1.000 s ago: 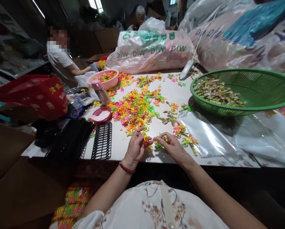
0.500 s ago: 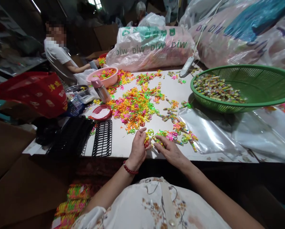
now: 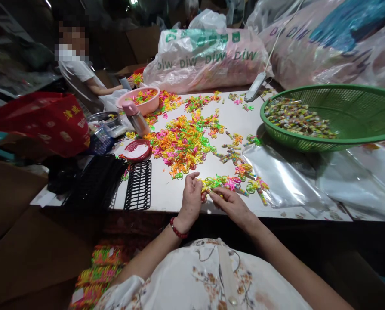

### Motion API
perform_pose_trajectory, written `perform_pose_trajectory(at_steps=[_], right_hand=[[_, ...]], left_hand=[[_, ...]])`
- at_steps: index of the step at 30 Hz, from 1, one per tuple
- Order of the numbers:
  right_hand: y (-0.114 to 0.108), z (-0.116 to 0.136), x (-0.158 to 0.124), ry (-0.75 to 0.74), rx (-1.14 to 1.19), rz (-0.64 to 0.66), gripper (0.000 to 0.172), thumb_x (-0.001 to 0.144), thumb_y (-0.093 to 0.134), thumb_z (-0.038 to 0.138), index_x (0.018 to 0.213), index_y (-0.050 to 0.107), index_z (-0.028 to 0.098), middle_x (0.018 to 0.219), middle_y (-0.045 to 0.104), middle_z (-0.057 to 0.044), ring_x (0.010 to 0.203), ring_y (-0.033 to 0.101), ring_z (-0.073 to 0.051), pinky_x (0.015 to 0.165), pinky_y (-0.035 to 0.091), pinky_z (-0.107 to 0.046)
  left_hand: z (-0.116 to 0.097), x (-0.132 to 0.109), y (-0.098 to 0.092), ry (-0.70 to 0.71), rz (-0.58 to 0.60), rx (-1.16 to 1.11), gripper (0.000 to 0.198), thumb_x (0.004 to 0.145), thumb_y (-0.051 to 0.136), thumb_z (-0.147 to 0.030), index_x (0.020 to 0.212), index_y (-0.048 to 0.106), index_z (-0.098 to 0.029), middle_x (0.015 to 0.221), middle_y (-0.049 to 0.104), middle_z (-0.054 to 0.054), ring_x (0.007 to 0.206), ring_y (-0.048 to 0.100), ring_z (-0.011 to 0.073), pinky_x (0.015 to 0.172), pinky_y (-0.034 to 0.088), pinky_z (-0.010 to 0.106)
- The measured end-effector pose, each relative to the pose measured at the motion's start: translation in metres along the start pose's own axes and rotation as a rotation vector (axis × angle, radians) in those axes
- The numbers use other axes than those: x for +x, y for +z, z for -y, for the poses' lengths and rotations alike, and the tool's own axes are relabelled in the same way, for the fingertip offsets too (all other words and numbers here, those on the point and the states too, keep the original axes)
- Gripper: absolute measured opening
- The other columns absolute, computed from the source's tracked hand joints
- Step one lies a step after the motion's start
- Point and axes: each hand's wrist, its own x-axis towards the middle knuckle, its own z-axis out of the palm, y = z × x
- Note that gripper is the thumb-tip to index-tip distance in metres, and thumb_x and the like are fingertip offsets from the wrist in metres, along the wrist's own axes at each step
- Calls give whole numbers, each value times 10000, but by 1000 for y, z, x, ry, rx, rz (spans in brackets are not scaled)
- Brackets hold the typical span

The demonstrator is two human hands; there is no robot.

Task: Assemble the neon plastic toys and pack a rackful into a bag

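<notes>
My left hand (image 3: 191, 197), with a red bead bracelet at its wrist, is closed on a small yellow plastic toy piece (image 3: 205, 186), partly hidden by the fingers. My right hand (image 3: 231, 204) pinches a short, thin patterned tube against that piece, its fingers covering most of it. The fingertips of both hands almost meet above the table's front edge. Just beyond them lie toy pieces (image 3: 223, 180) in green and pink. More patterned tubes with toy pieces on them (image 3: 260, 187) rest to the right. A large heap of bright loose toy pieces (image 3: 179, 144) spreads further back.
A green basket (image 3: 308, 145) of small tubes stands right, beside clear plastic bags (image 3: 282, 176). Left are black racks (image 3: 138, 185), a red basket (image 3: 148, 150), a flask (image 3: 137, 120) and a pink basin (image 3: 121, 103). Large filled sacks (image 3: 208, 64) stand behind. Another person (image 3: 82, 77) sits at back left.
My hands have come closer together, bringing the tube against the yellow toy piece. My left thumb has folded down over the piece. The view has shifted slightly.
</notes>
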Motion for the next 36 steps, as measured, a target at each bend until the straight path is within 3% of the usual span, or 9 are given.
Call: perform_pose_trajectory(at_steps=[7, 18, 25, 30, 36], right_hand=[[0, -8, 0, 171, 365, 117, 394, 772, 687, 566, 805, 540, 202, 524, 374, 91, 446, 223, -56, 445, 120, -215], [-1, -13, 1, 221, 557, 49, 378, 705, 782, 458, 753, 527, 183, 550, 483, 68, 426, 237, -29, 417, 117, -193], [1, -20, 1, 263, 665, 89, 380, 703, 791, 444, 741, 515, 185, 506, 389, 93, 435, 176, -29, 416, 100, -188], [1, -18, -2, 155, 428, 45, 344, 745, 743, 502, 842, 624, 194, 507, 393, 85, 440, 236, -51, 432, 123, -209], [1, -14, -8, -66, -25, -16, 275, 809, 680, 483, 868, 711, 216, 638, 552, 17, 552, 447, -119, 506, 334, -245]], left_hand=[[2, 0, 2, -22, -22, 19, 268, 878, 552, -339, 1101, 447, -232, 693, 422, -86, 437, 383, 36, 421, 314, 167], [8, -1, 2, -16, -55, 88, 240, 888, 545, -357, 1069, 460, -226, 670, 402, -85, 444, 380, 49, 439, 306, 179], [7, -4, -1, 172, -142, 338, 174, 891, 558, -278, 1052, 554, -214, 773, 511, -21, 629, 454, 106, 608, 368, 222], [7, -6, 0, 157, -177, 255, 170, 854, 602, -231, 1022, 575, -218, 865, 549, 7, 690, 477, 129, 675, 387, 238], [20, -5, 0, 15, -139, 138, 242, 846, 613, -276, 1070, 526, -250, 821, 521, -10, 641, 470, 129, 636, 419, 244]])
